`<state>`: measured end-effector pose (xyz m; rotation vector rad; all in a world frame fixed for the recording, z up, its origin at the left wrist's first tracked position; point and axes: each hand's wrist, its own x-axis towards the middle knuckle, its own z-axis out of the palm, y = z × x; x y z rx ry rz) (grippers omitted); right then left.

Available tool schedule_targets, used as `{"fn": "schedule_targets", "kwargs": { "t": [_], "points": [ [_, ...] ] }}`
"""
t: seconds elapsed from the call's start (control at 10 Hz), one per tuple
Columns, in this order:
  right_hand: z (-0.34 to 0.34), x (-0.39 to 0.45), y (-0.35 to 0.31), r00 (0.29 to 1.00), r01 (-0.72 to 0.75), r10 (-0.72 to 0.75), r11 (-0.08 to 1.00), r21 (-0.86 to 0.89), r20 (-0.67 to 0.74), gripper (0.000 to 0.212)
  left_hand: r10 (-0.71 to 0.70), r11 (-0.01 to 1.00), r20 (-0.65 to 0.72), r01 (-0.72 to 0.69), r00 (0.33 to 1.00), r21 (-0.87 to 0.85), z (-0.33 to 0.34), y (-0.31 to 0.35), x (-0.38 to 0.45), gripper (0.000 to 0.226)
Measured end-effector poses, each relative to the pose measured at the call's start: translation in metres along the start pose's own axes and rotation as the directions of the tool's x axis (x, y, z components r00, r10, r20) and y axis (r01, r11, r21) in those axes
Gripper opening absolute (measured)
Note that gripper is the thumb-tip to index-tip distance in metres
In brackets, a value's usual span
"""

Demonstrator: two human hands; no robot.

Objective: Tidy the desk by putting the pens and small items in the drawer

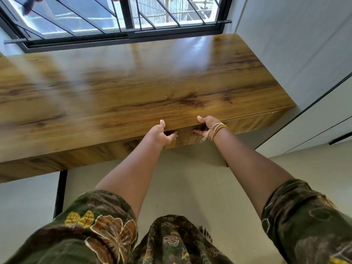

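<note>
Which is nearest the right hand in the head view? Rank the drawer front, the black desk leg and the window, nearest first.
1. Drawer front: under the desk edge, with the fingers of the right hand against it.
2. Black desk leg: lower left, below the desk.
3. Window: at the top, beyond the far edge of the desk.
</note>
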<state>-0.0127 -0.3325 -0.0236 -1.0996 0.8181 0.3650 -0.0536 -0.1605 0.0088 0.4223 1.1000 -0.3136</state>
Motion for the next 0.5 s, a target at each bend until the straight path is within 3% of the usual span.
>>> {"fn": "schedule_targets", "kwargs": {
  "t": [0.1, 0.2, 0.3, 0.4, 0.5],
  "points": [
    [-0.004, 0.000, 0.006, 1.000, 0.021, -0.021, 1.000, 0.013, -0.010, 0.054, 0.046, 0.993, 0.003, -0.046, 0.999, 0.110, -0.009, -0.002, 0.006, 0.076],
    [-0.008, -0.008, 0.018, 0.996, 0.071, -0.076, 0.991, -0.112, -0.043, 0.065, 0.114, 0.891, 0.025, -0.113, 0.993, 0.439, -0.023, -0.007, 0.006, 0.076],
    [-0.017, -0.034, 0.039, 0.963, 0.176, -0.268, 0.570, -0.803, 0.020, 0.064, 0.480, 0.281, 0.099, -0.260, 0.872, 0.924, -0.054, -0.014, 0.005, 0.067],
    [-0.024, -0.045, 0.053, 0.922, 0.196, -0.359, 0.101, -0.975, 0.148, 0.059, 0.614, -0.235, 0.360, -0.273, 0.702, 0.933, -0.075, -0.021, 0.004, 0.049],
    [-0.027, -0.058, 0.074, 0.852, 0.215, -0.396, -0.332, -0.918, 0.343, 0.079, 0.535, -0.674, 0.606, -0.136, 0.589, 0.726, -0.103, -0.035, 0.012, 0.046]
  ]
}}
